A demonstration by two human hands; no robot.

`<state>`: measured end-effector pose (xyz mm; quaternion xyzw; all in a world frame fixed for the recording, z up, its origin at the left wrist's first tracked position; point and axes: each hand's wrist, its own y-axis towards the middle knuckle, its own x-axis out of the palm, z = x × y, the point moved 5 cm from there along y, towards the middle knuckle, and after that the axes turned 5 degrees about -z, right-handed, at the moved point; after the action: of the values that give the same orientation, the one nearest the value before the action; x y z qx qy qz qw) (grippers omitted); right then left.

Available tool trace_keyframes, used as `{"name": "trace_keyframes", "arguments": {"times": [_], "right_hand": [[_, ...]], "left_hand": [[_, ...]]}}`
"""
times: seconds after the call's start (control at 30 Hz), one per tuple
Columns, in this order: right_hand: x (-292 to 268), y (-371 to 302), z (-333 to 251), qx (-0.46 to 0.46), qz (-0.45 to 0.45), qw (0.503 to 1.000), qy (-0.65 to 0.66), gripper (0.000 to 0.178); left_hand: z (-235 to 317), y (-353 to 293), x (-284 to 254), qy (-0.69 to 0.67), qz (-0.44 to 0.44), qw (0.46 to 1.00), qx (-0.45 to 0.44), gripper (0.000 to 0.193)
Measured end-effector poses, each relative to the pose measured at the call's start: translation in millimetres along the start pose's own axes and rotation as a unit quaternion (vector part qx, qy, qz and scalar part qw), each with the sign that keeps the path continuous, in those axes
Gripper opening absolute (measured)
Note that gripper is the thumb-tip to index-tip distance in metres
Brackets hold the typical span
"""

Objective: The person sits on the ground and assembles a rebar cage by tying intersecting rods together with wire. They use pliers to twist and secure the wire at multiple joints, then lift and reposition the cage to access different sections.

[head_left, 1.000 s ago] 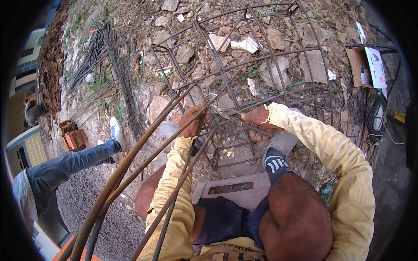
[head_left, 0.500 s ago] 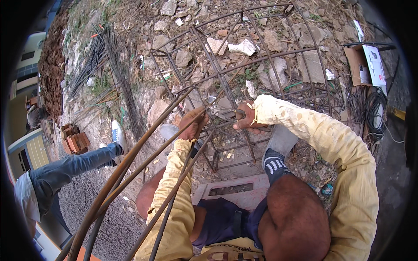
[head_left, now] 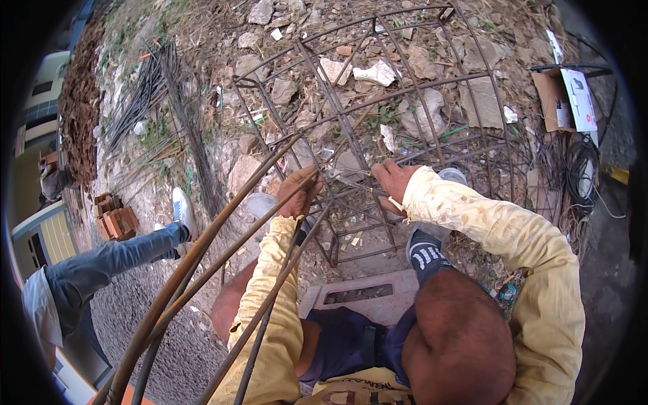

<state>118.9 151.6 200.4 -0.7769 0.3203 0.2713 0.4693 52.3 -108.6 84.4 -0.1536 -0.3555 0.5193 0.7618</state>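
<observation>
A cage of rusty steel bars (head_left: 347,135) lies on the rubble in front of me, with long loose bars (head_left: 196,260) coming in from the lower left over my left sleeve. My left hand (head_left: 299,192) is closed around a bar near the cage's near corner. Just right of it, my right hand (head_left: 393,182) has its fingers pinched on thin wire (head_left: 347,181) that runs between both hands by the cage bars. Its exact grip is partly hidden by the fingers.
Below the cage is a concrete block (head_left: 361,291) with a slot, between my legs. Another person's jeans leg (head_left: 121,266) and shoe stand at left, near stacked bricks (head_left: 115,216). Bundled bars (head_left: 152,88) lie upper left; an open carton (head_left: 565,101) sits right.
My right hand has turned and its fingers have drawn together into a pinch; the dark end seen in it before no longer shows. My left hand stays in place.
</observation>
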Motion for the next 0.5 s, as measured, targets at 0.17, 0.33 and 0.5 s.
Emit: {"name": "trace_keyframes", "arguments": {"times": [0.17, 0.33, 0.5], "right_hand": [[-12.2, 6.6, 4.5, -0.036, 0.101, 0.983, -0.147, 0.063], [-16.7, 29.3, 22.1, 0.002, -0.18, 0.976, 0.121, 0.058], [16.2, 55.0, 52.1, -0.02, -0.106, 0.989, 0.099, 0.055]], "left_hand": [[8.3, -3.2, 13.2, 0.022, 0.004, 1.0, -0.006, 0.013], [5.4, -1.7, 6.2, 0.034, 0.007, 0.999, -0.009, 0.014], [3.7, 6.8, 6.5, -0.025, -0.014, 0.999, -0.018, 0.021]]}}
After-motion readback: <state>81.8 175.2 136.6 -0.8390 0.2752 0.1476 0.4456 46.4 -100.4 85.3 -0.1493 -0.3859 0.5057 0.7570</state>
